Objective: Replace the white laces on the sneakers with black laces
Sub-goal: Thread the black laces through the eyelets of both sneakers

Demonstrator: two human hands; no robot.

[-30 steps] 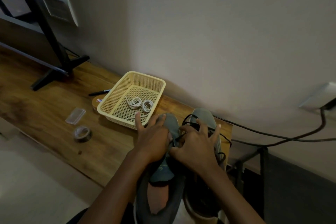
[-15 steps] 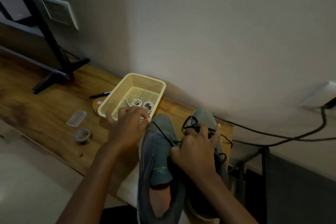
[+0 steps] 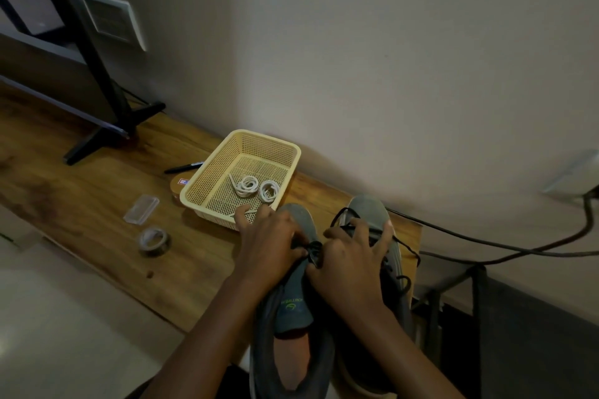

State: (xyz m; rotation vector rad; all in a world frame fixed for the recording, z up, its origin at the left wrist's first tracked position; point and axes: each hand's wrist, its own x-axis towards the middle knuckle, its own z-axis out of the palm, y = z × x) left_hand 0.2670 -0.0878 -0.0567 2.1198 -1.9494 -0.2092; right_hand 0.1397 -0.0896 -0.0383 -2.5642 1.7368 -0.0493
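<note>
tape roll near a clear plastic case on the wooden table; black pen farther back.

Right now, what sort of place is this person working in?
Probably an indoor room, in a home or small office: a wooden desk stands against a plain wall, a screen's black stand rests on it, and cables run along the wall.

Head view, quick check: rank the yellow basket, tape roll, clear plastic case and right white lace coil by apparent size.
Largest: yellow basket.
Next: clear plastic case and tape roll, alike, unranked.
Smallest: right white lace coil, though slightly farther away.
</note>
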